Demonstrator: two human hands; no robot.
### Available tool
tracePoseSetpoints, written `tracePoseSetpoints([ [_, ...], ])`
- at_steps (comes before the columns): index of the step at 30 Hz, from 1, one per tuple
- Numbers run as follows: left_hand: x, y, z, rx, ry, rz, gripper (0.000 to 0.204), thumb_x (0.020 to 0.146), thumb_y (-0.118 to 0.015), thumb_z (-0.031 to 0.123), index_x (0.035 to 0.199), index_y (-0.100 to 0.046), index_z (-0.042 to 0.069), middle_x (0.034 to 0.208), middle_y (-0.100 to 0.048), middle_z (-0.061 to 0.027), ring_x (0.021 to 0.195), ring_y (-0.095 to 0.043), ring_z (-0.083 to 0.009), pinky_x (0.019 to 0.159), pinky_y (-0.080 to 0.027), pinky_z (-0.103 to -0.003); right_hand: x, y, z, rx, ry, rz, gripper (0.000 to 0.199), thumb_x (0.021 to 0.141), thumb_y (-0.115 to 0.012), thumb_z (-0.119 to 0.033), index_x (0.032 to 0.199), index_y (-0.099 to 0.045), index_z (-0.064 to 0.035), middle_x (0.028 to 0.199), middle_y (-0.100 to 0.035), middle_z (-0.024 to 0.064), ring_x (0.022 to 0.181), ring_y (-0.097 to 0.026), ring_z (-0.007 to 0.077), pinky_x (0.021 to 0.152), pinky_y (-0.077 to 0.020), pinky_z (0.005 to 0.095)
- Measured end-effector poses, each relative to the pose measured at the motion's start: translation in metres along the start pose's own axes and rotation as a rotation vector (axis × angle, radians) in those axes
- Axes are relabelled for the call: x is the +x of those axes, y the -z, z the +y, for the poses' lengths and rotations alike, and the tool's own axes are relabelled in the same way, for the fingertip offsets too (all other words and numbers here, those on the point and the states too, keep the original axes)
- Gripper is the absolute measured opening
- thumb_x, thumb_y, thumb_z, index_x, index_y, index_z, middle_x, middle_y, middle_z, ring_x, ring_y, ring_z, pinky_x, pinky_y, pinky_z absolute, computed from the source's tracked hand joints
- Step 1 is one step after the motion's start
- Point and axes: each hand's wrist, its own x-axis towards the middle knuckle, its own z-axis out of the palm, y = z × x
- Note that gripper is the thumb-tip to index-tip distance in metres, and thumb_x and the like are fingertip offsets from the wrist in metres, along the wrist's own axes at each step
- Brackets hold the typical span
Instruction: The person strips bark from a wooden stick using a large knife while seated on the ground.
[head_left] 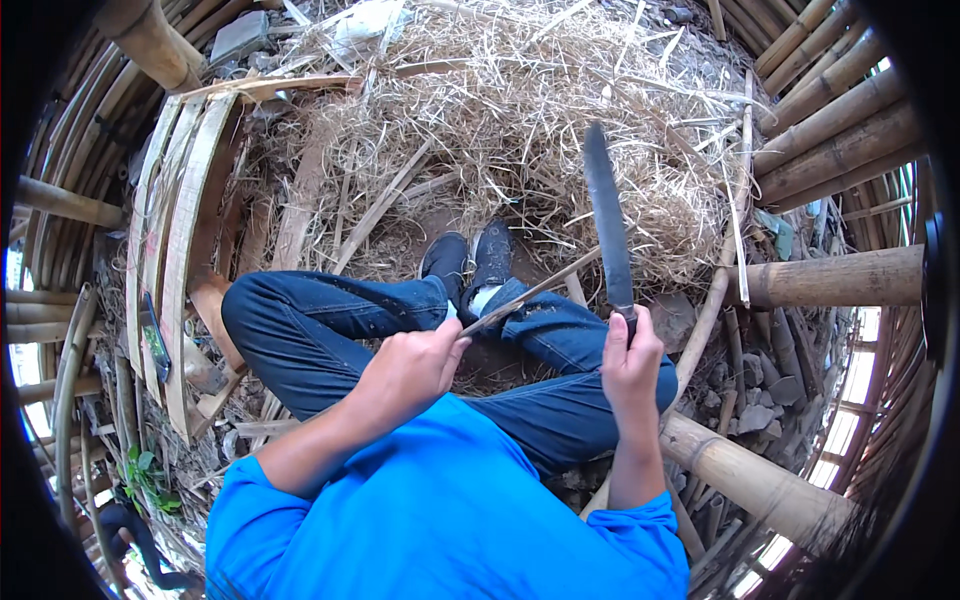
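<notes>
My left hand (pixel 412 368) is closed around the near end of a thin bamboo strip (pixel 535 290), which slants up and to the right over my shins. In my right hand (pixel 632 365) is a machete (pixel 606 210), gripped by its dark handle. Its long, dark, broad blade points away from me, with the tip above the pile of shavings. The far end of the strip comes close to the blade's lower part; whether they touch I cannot tell. My fingers hide most of the machete's handle and the strip's near end.
A heap of pale bamboo shavings (pixel 500 130) spreads beyond my shoes (pixel 490 255). To the left stands a wooden slat bench (pixel 185 250) with a small dark object (pixel 155 350) on it. Thick bamboo poles (pixel 830 277) jut in from the right, and another pole (pixel 750 475) lies beside my right knee.
</notes>
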Motion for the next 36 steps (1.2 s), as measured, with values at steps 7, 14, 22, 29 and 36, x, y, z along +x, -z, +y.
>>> tracePoseSetpoints([
  [7, 0.0, 0.004, 0.003, 0.028, 0.011, -0.025, 0.019, 0.096, -0.053, 0.019, 0.089, -0.05, 0.001, 0.064, -0.059, -0.0223, 0.06, -0.061, -0.0416, 0.053, -0.047, -0.052, -0.005, -0.001, 0.007, 0.043, -0.045, -0.093, 0.018, 0.097, -0.051, -0.015, 0.094, -0.057, 0.0017, 0.061, -0.054, 0.0125, 0.055, -0.059, 0.021, 0.053, -0.0443, 0.0343],
  [14, -0.002, 0.004, 0.004, 0.015, 0.054, -0.038, 0.018, 0.095, -0.054, 0.016, 0.086, -0.048, 0.001, 0.066, -0.058, -0.0235, 0.064, -0.059, -0.044, 0.055, -0.044, -0.053, -0.006, -0.004, 0.009, 0.071, -0.071, -0.111, 0.02, 0.096, -0.055, -0.017, 0.094, -0.057, 0.002, 0.06, -0.053, 0.0093, 0.054, -0.052, 0.0133, 0.052, -0.0425, 0.0313],
  [22, -0.007, 0.002, -0.002, 0.052, 0.016, 0.012, 0.018, 0.095, -0.053, 0.016, 0.087, -0.047, 0.001, 0.068, -0.059, -0.0229, 0.064, -0.059, -0.0435, 0.056, -0.044, -0.052, -0.003, -0.008, 0.005, 0.05, 0.003, -0.111, 0.021, 0.099, -0.049, -0.017, 0.09, -0.055, 0.0009, 0.06, -0.052, 0.0063, 0.05, -0.048, 0.01, 0.047, -0.0388, 0.0284],
  [29, -0.002, 0.0, 0.002, 0.048, 0.017, 0.029, 0.017, 0.095, -0.053, 0.015, 0.087, -0.047, 0.001, 0.068, -0.058, -0.0228, 0.065, -0.059, -0.0431, 0.056, -0.044, -0.051, -0.006, -0.01, -0.003, 0.047, -0.001, -0.183, 0.018, 0.095, -0.055, -0.016, 0.092, -0.056, 0.0024, 0.063, -0.057, 0.0137, 0.054, -0.059, 0.0199, 0.053, -0.0453, 0.0337],
  [36, -0.002, -0.001, 0.002, 0.054, 0.021, 0.007, 0.018, 0.095, -0.054, 0.016, 0.086, -0.047, 0.001, 0.067, -0.058, -0.0226, 0.064, -0.059, -0.0433, 0.054, -0.044, -0.052, -0.008, -0.012, -0.004, -0.011, 0.032, -0.111, 0.015, 0.095, -0.055, -0.013, 0.095, -0.056, 0.0026, 0.061, -0.056, 0.0134, 0.054, -0.06, 0.0227, 0.052, -0.0444, 0.0336],
])
